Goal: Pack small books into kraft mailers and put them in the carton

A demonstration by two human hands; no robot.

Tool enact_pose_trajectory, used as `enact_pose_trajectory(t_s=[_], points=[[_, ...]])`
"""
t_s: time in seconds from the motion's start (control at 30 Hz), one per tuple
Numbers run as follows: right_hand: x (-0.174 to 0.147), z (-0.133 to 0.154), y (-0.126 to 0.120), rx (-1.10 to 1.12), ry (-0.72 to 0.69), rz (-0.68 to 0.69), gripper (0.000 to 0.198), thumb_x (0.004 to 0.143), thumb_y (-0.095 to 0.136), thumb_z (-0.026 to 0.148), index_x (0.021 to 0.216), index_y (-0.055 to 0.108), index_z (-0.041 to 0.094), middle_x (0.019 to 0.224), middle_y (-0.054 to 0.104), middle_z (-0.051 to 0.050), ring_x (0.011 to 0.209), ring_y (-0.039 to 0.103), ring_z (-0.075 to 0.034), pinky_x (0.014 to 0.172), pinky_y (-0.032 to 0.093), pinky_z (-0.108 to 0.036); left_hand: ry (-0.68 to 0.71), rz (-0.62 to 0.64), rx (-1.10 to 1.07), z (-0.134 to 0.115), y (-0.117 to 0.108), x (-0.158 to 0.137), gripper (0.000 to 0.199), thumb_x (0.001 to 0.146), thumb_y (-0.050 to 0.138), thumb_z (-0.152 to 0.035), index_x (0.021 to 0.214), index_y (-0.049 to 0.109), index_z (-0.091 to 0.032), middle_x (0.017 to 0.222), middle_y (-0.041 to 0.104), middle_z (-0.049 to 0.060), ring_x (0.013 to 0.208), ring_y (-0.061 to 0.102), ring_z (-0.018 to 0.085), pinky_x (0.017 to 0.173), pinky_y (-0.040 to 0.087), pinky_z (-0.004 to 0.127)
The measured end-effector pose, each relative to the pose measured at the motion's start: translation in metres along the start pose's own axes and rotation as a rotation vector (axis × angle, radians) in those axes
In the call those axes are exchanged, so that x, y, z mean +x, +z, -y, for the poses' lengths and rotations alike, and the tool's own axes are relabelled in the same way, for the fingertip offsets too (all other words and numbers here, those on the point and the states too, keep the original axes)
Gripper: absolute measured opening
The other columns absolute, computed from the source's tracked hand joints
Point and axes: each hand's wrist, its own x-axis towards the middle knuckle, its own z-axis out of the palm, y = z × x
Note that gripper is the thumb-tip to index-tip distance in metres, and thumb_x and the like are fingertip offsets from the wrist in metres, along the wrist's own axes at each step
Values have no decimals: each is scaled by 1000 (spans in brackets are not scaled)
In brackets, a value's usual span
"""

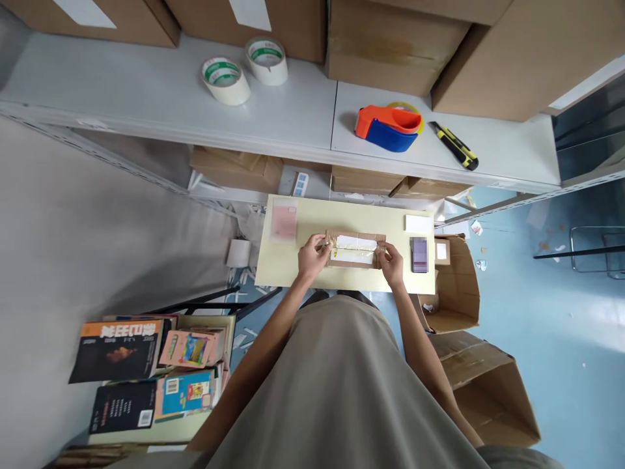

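Note:
A flat brown cardboard parcel [355, 263] lies lengthwise on the small cream table [342, 215]. White paper shows on its top, with a shiny strip of clear tape [355, 247] along the middle. At the parcel's left end, my left hand [313, 256] has its thumb and fingers closed on the edge and the tape there. My right hand [391, 266] grips the opposite end in the same way. Whether the fingertips pinch the tape alone or the cardboard too is too small to make out.
On the table are a phone [419, 255], a white box [417, 224] and a pink sheet [284, 220]. The shelf above holds tape rolls [226, 81], a tape dispenser [389, 128] and a utility knife [455, 146]. Open cartons [461, 286] stand right, stacked books [120, 350] left.

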Motion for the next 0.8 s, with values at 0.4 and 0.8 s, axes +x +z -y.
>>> enact_pose_trajectory(t_s=[0.4,0.8], points=[[1,-2,-12,-92,11,63,25,91,66,42,104,75,24,123,73,-13,111,72,-28,94,67,-48,-89,-2,-133,23,18,-13,30,86,78,-31,115,74,-21,122,84,10,116,80,28,106,64,44],[50,-15,-16,-132,-35,87,34,92,64,46,113,75,22,129,75,-15,108,75,-27,90,68,-44,-96,-4,-82,18,32,19,29,86,80,-28,115,76,-20,124,84,10,111,82,27,101,65,40]])
